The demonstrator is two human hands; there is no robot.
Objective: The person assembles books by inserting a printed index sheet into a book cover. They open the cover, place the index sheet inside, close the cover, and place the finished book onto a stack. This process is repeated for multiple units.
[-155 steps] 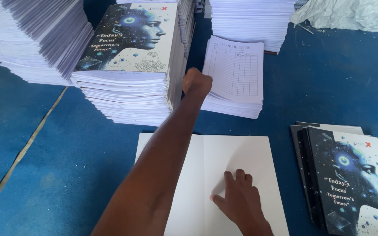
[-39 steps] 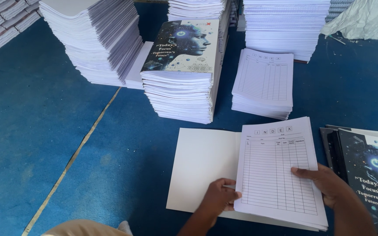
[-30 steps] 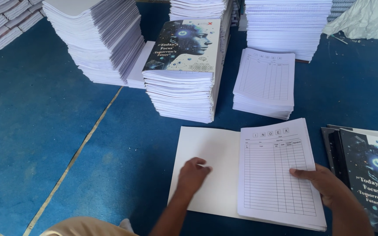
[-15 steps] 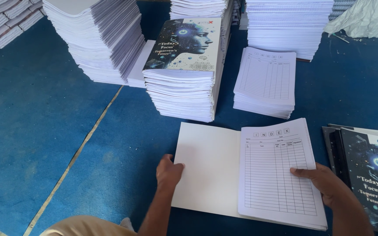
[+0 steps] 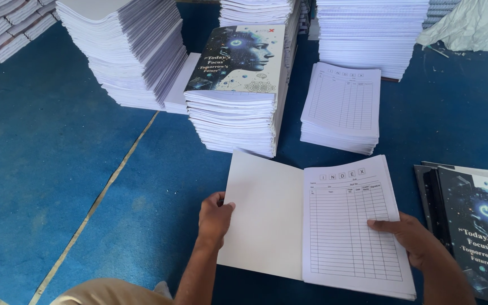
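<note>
An open white cover sheet (image 5: 264,217) lies on the blue floor in front of me, and a thick block of ruled pages (image 5: 352,226) rests on its right half. My left hand (image 5: 214,217) grips the cover's left edge and lifts it off the floor. My right hand (image 5: 410,240) presses flat on the lower right of the ruled page block, holding it down.
A pile of bound books with a dark face-printed cover (image 5: 235,85) stands just behind. Beside it is a short pile of ruled page blocks (image 5: 341,110). Tall white paper stacks (image 5: 125,48) fill the back. Finished dark-covered books (image 5: 475,226) lie at the right.
My left hand slid from the middle of the white cover to its left edge and took hold, raising that flap. The right hand stayed on the ruled pages.
</note>
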